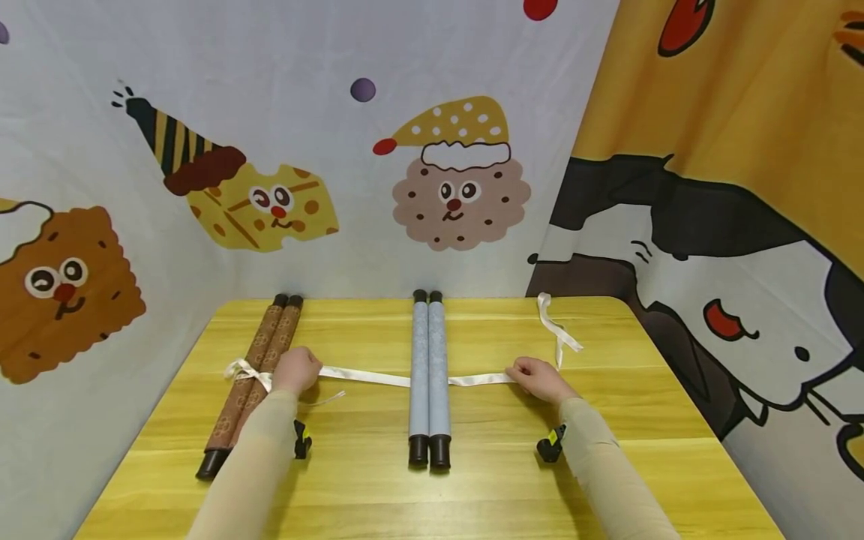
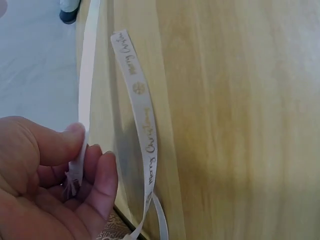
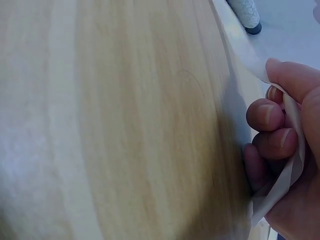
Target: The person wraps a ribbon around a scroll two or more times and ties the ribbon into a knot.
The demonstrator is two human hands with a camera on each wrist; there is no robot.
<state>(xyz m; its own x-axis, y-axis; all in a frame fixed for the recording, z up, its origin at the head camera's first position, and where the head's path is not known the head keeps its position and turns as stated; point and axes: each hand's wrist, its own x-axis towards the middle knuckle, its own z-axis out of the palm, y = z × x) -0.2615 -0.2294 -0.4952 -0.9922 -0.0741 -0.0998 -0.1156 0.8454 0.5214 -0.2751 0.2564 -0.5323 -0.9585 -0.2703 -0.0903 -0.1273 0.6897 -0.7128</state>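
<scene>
A pair of light blue patterned scroll rolls [image 1: 420, 360] with dark end caps lies side by side mid-table. A white ribbon [image 1: 364, 376] runs beneath them and comes out on both sides. My left hand [image 1: 297, 370] pinches its left part between thumb and fingers, the frayed end showing in the left wrist view. On the other side my right hand [image 1: 540, 379] grips the ribbon [image 3: 295, 117], which passes through the curled fingers. Beside my left hand, two brown patterned scroll rolls [image 1: 259, 352] are tied with a white ribbon bow [image 1: 246, 371].
Past my right hand, a loose white ribbon length [image 1: 556, 330] lies on the wooden table [image 1: 486, 487]; whether it joins the held ribbon I cannot tell. A printed tail of ribbon [image 2: 137, 90] from the bow lies near my left hand. A cartoon-patterned curtain [image 1: 304, 60] borders the table's back.
</scene>
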